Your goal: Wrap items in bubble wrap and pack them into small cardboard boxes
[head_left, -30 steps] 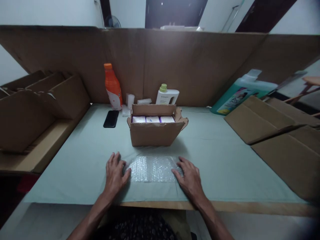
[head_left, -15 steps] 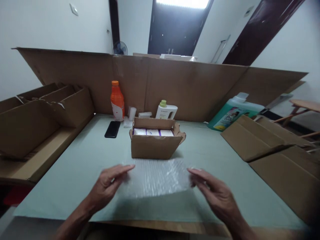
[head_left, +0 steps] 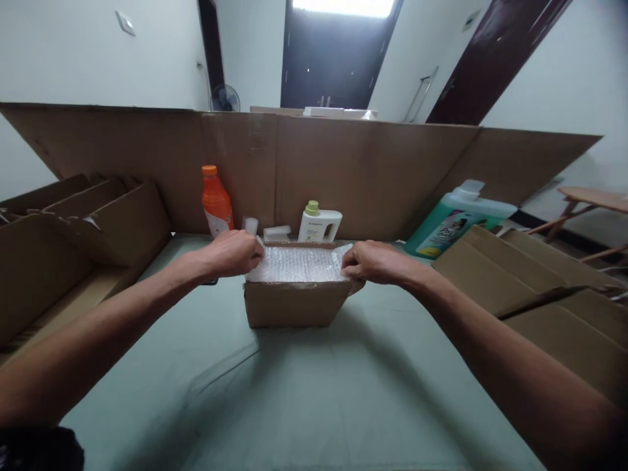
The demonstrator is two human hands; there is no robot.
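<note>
A sheet of clear bubble wrap (head_left: 300,265) lies across the open top of a small brown cardboard box (head_left: 294,304) in the middle of the table. Its left end is pinched in my left hand (head_left: 234,253), at the box's left side. On the opposite side, my right hand (head_left: 369,261) grips the other end with curled fingers. The white packs inside the box are hidden beneath the wrap.
Behind the box stand an orange bottle (head_left: 216,203) and a white jug with a green cap (head_left: 318,224). A large teal jug (head_left: 454,222) and cardboard boxes (head_left: 520,265) are at the right. More cartons (head_left: 115,222) stand left. A cardboard panel (head_left: 373,170) lines the back.
Both hands have moved forward and up from the table's near side, carrying the bubble wrap onto the box top. The packs are now covered. My left arm overlaps most of the phone.
</note>
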